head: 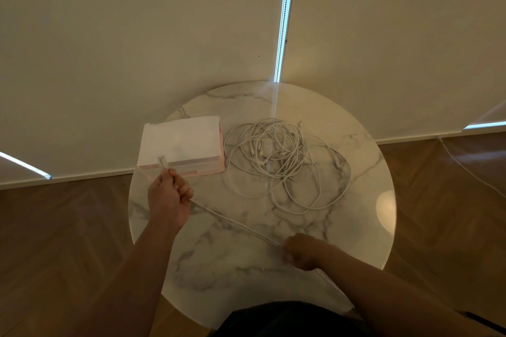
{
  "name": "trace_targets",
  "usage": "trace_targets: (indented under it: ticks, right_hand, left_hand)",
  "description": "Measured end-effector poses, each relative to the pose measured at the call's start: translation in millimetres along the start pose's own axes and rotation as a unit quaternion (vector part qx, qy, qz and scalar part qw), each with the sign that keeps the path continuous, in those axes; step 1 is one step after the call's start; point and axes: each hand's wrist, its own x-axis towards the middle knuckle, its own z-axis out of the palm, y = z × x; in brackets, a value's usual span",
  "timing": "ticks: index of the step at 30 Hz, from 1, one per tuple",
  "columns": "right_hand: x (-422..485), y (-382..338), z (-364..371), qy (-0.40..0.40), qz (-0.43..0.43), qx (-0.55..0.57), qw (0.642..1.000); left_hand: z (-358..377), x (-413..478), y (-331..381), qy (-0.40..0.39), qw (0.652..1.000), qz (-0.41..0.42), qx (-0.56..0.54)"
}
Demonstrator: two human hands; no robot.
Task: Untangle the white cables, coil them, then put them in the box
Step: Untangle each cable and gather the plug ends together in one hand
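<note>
Pinched one cable (235, 223) by its plug end in the left hand (169, 197), just before the box (180, 145); curled the right hand (301, 250), blurred, round the same cable farther along. Left the tangle (282, 161) loose on the table (369, 227) beside the box. Called, likely, for a taut pull through the right hand, then even loops, without dragging the tangle.
</note>
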Motion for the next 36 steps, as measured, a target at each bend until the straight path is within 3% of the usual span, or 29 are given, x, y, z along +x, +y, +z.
trace_targets:
  ticks: [4,6,8,10,14,17,22,29,32,36]
  right_hand:
    - [-13,59,22,-0.087,0.032,-0.016,0.996]
    - [-17,69,24,-0.063,0.046,0.039,0.996]
    - [-18,67,15,0.026,0.047,0.145,0.988]
    - [-17,62,-3,0.13,0.055,0.256,0.956]
    - [0,71,-32,0.345,0.15,0.297,0.878]
    - [11,88,-48,0.386,0.232,0.315,0.836]
    - [31,119,-77,0.37,0.245,0.279,0.852]
    - [61,145,-111,0.313,0.212,0.179,0.908]
    - [70,154,-115,0.302,0.23,0.18,0.908]
    - [73,152,-120,0.343,0.221,0.188,0.893]
  left_hand:
    - [-17,10,-9,0.026,0.999,-0.014,-0.014]
    - [-18,12,-16,0.022,1.0,-0.019,-0.005]
    - [-14,11,-22,0.017,1.0,-0.023,0.001]
    - [-9,9,-25,0.009,1.0,-0.023,0.005]
    - [-6,5,-28,-0.014,0.998,-0.034,0.049]
    - [-5,2,-30,-0.027,0.996,-0.046,0.066]
    - [-2,-5,-34,-0.045,0.993,-0.053,0.097]
    - [3,-6,-38,-0.042,0.991,-0.059,0.113]
    - [5,-6,-41,-0.035,0.991,-0.058,0.116]
    - [7,-2,-47,-0.034,0.99,-0.064,0.117]
